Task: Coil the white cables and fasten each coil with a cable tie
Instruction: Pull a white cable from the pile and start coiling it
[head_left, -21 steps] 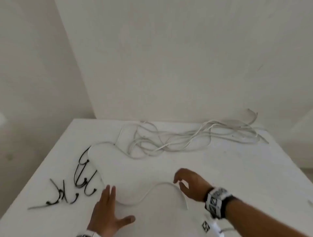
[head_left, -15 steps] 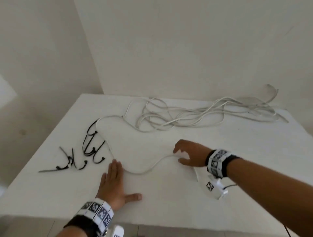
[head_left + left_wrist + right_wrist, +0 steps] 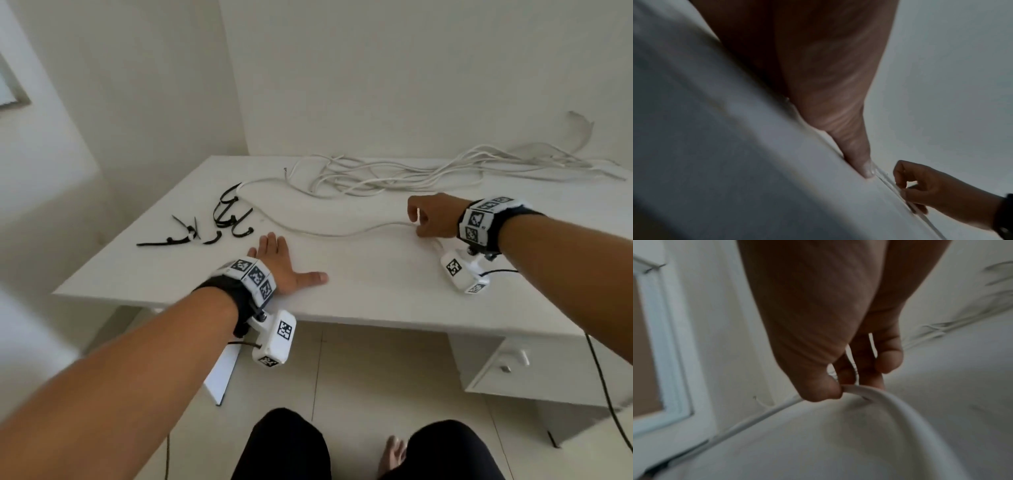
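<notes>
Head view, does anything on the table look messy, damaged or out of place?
Nothing looks damaged. The white cables lie in a loose tangle along the table's far edge, none coiled yet. Black cable ties are scattered near the left corner. The right hand pinches one cable; the left hand rests flat.

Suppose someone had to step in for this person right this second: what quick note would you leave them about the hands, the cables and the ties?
Right hand: pinches the near white cable between thumb and fingers, near its end, at table level.
Left hand: flat on the table, fingers straight, holding nothing; it lies just short of the same cable.
Other white cables: a loose tangle along the back of the table, by the wall.
Black cable ties: scattered at the left of the table, none on a cable.
Done: one cable picked out and gripped.
Left: coil it, tie it, then do the same for the tangle.
</notes>
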### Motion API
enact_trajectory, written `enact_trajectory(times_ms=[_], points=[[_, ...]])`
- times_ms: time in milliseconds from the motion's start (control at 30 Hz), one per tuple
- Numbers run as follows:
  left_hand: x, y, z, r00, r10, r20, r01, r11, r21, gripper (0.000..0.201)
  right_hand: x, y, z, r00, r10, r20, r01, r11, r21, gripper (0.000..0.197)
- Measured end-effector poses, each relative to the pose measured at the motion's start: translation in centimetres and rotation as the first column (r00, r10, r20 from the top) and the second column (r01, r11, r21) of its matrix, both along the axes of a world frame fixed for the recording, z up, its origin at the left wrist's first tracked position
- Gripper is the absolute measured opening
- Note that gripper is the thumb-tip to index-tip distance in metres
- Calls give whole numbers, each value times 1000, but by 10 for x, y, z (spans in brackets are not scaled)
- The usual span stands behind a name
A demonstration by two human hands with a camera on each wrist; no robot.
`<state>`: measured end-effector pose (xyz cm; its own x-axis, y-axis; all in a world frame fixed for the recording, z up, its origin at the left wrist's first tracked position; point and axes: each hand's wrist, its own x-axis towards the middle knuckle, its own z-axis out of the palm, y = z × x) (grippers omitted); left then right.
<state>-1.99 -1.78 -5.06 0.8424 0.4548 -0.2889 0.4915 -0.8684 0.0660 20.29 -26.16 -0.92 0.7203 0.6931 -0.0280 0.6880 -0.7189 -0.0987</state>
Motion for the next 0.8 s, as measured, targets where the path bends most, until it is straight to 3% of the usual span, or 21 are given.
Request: enact_trajectory(times_ms=[167,400,533,667,733,800], points=[[0,-1,4,1000,23,12,-23,1000,-8,134,-41,-21,2,997,73,-27,-67,983,169,22],[-2,-1,6,998,55,13,-54,998,-19,126,-101,-18,27,971,212,-108,-136,867,480,35],[-3,-13,31,997,-32,68,39,994,-106,86,-115,-7,45,964,253,-76,-202,892,404,31],[-3,-30,56,973,-175,150,191,977,-97,40,-105,4,53,955,273,-121,-208,899,386,50],[-2,-43,67,957,-167,239,245,905,-347,32,-99,9,52,956,287,-64,-243,895,373,54],[-1,-60,75,942,-74,327,281,707,-650,30,-96,15,51,959,283,-3,-261,890,374,48]])
